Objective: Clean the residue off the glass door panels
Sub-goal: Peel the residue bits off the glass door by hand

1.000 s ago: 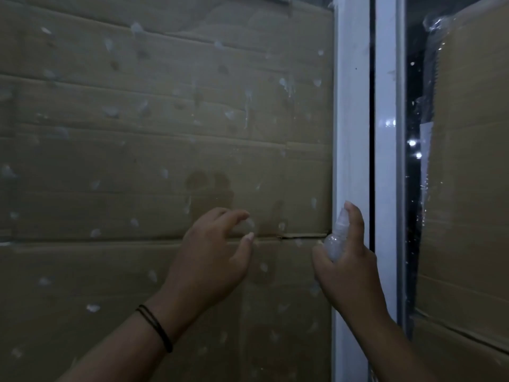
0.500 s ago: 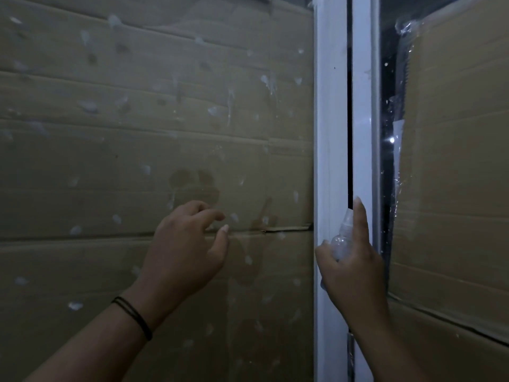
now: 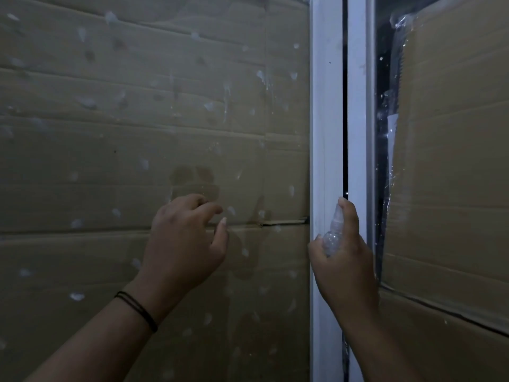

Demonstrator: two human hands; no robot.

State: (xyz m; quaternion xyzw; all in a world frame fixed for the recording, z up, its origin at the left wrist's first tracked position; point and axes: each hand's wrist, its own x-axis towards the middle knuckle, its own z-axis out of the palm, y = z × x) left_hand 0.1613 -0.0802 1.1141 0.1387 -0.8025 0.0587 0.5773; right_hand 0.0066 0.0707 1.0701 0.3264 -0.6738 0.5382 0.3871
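No brand, label or writing can be read anywhere in this dim room. Two glass door panels stand side by side: the wide left glass panel (image 3: 137, 119), dotted all over with small whitish blobs of residue (image 3: 259, 75), and a narrower right glass panel (image 3: 384, 161) with a few bright specks on it. Between them run two upright white frame posts (image 3: 326, 133) with a thin dark gap between them. Flattened brown cardboard sheets (image 3: 110, 150) fill the space behind the left panel, their seams running across, and more brown cardboard (image 3: 454, 161) wrapped in crinkled clear plastic film (image 3: 396, 23) stands behind the right one.

Two hands are raised to the door. The left hand (image 3: 181, 244), with a thin black band (image 3: 137, 308) doubled round its wrist, is at the left panel with fingers curled and thumb apart, grasping nothing. The right hand (image 3: 344, 260) grips one small clear plastic spray bottle (image 3: 332, 238) in front of the white posts, its forefinger stretched up over the nozzle
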